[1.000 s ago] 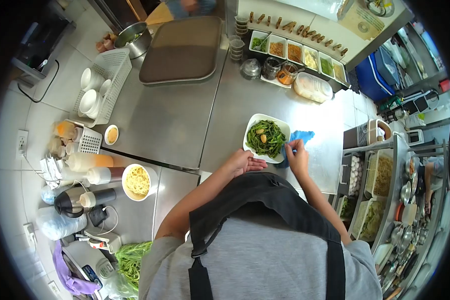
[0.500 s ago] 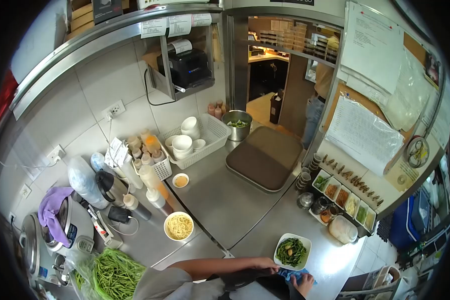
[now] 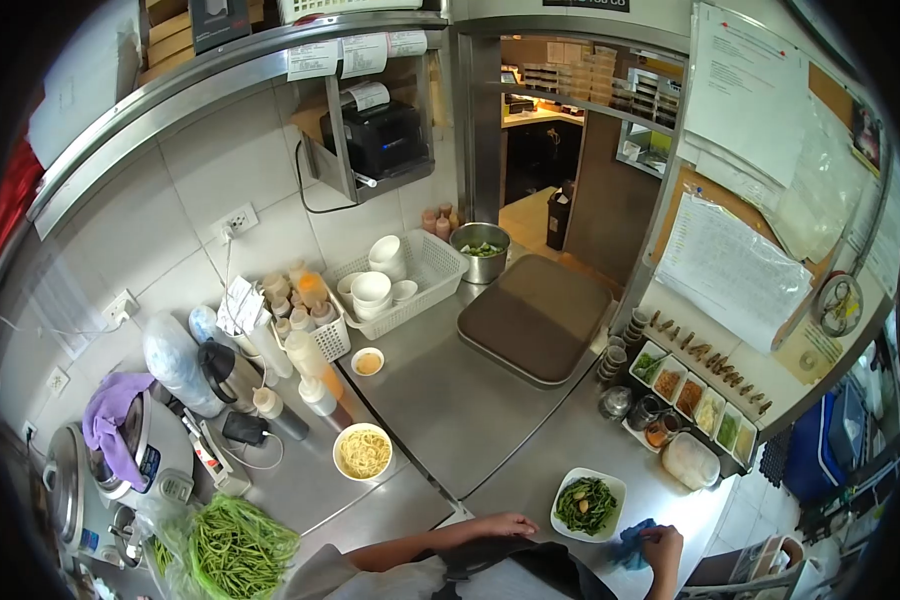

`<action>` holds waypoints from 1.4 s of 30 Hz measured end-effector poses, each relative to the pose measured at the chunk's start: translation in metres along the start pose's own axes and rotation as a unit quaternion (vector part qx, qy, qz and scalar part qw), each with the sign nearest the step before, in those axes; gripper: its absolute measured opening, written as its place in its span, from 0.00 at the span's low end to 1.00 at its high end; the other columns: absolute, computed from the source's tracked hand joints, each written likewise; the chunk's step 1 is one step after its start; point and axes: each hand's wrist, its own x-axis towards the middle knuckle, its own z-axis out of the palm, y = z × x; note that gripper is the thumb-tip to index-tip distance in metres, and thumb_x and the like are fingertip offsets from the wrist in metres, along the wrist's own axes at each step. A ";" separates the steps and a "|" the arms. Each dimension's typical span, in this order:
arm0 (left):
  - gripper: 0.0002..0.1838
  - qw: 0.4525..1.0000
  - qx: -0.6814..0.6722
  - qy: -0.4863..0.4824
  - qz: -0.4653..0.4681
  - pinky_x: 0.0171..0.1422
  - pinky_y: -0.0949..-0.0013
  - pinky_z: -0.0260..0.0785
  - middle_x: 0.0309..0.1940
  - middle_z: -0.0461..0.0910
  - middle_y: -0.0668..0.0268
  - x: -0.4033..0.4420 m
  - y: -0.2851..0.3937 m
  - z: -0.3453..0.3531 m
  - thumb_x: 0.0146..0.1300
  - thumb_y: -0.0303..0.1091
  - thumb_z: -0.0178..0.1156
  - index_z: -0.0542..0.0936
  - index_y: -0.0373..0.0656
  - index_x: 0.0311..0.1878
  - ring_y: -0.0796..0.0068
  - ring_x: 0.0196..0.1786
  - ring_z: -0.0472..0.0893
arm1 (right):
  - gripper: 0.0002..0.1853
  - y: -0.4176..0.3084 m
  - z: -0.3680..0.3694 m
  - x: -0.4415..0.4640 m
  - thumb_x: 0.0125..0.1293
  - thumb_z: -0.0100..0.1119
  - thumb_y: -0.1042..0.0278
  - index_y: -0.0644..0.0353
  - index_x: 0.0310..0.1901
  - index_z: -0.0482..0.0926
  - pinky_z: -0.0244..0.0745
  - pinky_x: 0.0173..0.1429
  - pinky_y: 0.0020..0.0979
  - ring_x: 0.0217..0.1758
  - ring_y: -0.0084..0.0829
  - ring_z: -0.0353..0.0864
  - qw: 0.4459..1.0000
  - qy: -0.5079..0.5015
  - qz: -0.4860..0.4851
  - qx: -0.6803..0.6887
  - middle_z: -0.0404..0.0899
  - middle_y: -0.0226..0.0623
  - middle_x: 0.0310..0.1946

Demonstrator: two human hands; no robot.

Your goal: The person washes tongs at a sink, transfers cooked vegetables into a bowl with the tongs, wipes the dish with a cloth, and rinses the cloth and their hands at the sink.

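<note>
A white square bowl (image 3: 561, 513) holding cooked greens (image 3: 585, 504) with pale cloves on top stands on the steel counter at the lower right. To its right, my right hand (image 3: 662, 548) is closed on a blue cloth (image 3: 633, 545), which touches the counter. My left hand (image 3: 507, 525) is left of the bowl, apart from it, its fingers curled together; nothing shows in them. A round bowl of noodles (image 3: 362, 452) sits farther left, and a small cup of orange sauce (image 3: 367, 362) lies beyond it.
Behind are a brown tray (image 3: 535, 318), a metal pot (image 3: 480, 262) and a basket of white bowls (image 3: 410, 285). Topping containers (image 3: 688, 394) line the right. Sauce bottles (image 3: 320, 396), a kettle (image 3: 232, 372) and bagged green beans (image 3: 238, 545) occupy the left.
My left hand has drawn back left from the bowl. My right hand has moved right with the blue cloth, away from the bowl. The person in the doorway is out of view.
</note>
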 end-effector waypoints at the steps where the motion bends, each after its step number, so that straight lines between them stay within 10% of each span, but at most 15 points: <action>1: 0.23 1.000 -0.001 0.016 -0.003 0.49 0.74 0.68 0.43 0.79 0.69 -0.003 0.003 0.000 0.64 0.45 0.56 0.73 0.39 0.56 0.81 0.42 0.76 | 0.11 0.007 0.009 0.004 0.39 0.58 0.74 0.54 0.27 0.85 0.74 0.35 0.36 0.26 0.42 0.78 0.999 0.037 -0.005 -0.014 0.77 0.44 0.19; 14: 0.19 0.985 -0.112 0.125 -0.046 0.28 0.77 0.69 0.33 0.81 0.63 -0.013 0.006 0.001 0.68 0.36 0.47 0.68 0.43 0.60 0.82 0.26 0.78 | 0.20 0.037 0.068 0.008 0.31 0.63 0.71 0.55 0.35 0.84 0.73 0.40 0.32 0.30 0.34 0.74 0.997 -0.041 -0.015 0.061 0.73 0.36 0.23; 35: 0.16 0.985 -0.052 0.161 -0.037 0.27 0.76 0.70 0.29 0.80 0.62 -0.022 0.027 0.015 0.68 0.33 0.46 0.69 0.41 0.56 0.79 0.23 0.78 | 0.20 0.043 0.066 0.011 0.31 0.64 0.70 0.54 0.35 0.84 0.73 0.35 0.32 0.25 0.31 0.73 0.994 -0.056 -0.081 0.050 0.74 0.33 0.18; 42: 0.15 0.923 0.277 0.237 0.123 0.37 0.64 0.71 0.32 0.79 0.62 -0.037 0.060 0.027 0.64 0.31 0.49 0.71 0.42 0.53 0.67 0.32 0.79 | 0.15 0.031 0.074 0.015 0.33 0.62 0.69 0.53 0.30 0.85 0.71 0.31 0.36 0.23 0.37 0.75 0.999 0.003 -0.006 0.048 0.75 0.37 0.19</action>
